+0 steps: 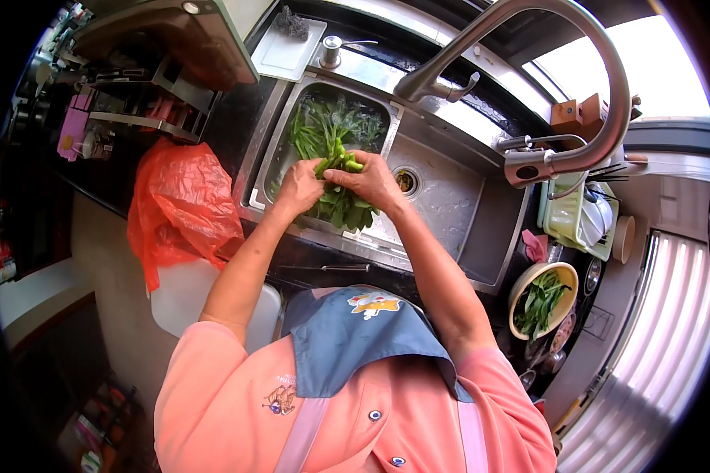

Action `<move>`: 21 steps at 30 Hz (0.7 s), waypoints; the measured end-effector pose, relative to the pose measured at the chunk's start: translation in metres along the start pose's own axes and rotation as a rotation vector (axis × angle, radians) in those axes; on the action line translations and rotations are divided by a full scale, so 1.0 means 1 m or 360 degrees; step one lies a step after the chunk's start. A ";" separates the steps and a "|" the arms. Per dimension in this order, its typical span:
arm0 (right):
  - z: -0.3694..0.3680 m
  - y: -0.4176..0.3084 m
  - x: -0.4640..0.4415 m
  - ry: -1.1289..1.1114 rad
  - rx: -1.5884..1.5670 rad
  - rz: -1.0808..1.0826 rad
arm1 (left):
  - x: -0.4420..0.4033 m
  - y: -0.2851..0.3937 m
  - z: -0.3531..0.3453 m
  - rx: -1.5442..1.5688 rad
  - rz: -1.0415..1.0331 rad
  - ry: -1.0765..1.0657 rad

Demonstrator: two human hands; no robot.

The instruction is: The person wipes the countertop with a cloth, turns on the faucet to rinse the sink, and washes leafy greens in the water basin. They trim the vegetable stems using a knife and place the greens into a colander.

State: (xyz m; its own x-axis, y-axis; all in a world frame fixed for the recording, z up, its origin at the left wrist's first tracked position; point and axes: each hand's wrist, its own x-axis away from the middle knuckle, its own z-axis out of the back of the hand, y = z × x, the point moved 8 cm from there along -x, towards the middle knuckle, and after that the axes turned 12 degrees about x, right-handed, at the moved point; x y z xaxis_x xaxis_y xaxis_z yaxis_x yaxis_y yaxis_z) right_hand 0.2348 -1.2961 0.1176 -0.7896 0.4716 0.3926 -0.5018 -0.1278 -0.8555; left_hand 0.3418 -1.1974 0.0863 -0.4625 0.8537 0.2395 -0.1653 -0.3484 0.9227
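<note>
Both my hands are closed on a bunch of leafy greens, held over the near edge of a water-filled basin. My left hand grips the stems from the left, and my right hand holds them from the right with its thumb across. The leaves hang down toward me, while cut stem ends point up and right. Behind the hands, more greens lie in the water of the left basin. Some fingertips are hidden by the stems.
A steel faucet arches over the right basin, whose drain holds bits of green. To the right stand a bowl of greens and a dish rack. A red plastic bag hangs at left.
</note>
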 end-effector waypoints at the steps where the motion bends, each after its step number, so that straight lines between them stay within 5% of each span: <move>1: 0.001 0.004 -0.001 0.0115 0.0178 -0.0024 | -0.001 -0.001 0.000 -0.0058 0.0023 0.0018; 3: -0.002 0.025 -0.009 0.0340 -0.0097 0.0115 | -0.001 -0.002 0.000 -0.0174 0.0071 0.0057; 6: -0.007 0.044 -0.016 0.0448 -0.0869 0.0051 | 0.002 0.015 0.003 0.0416 -0.0013 -0.0054; 10: 0.008 0.058 -0.011 0.0531 -0.1418 -0.0114 | 0.002 -0.022 -0.009 0.1368 0.0318 -0.0374; 16: 0.038 0.069 -0.012 0.0586 -0.1335 0.0020 | 0.007 -0.052 0.000 0.1362 0.0439 -0.0166; 21: 0.032 0.047 -0.009 0.0324 -0.0575 -0.0106 | 0.002 -0.048 0.020 0.1291 0.0372 0.0192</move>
State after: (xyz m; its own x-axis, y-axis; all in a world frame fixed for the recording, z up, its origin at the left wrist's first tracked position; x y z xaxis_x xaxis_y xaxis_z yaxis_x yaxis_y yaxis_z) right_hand 0.2065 -1.3341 0.0846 -0.6556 0.6358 0.4073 -0.3646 0.2058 -0.9082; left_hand 0.3662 -1.1716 0.0479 -0.5041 0.7313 0.4594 0.5997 -0.0864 0.7955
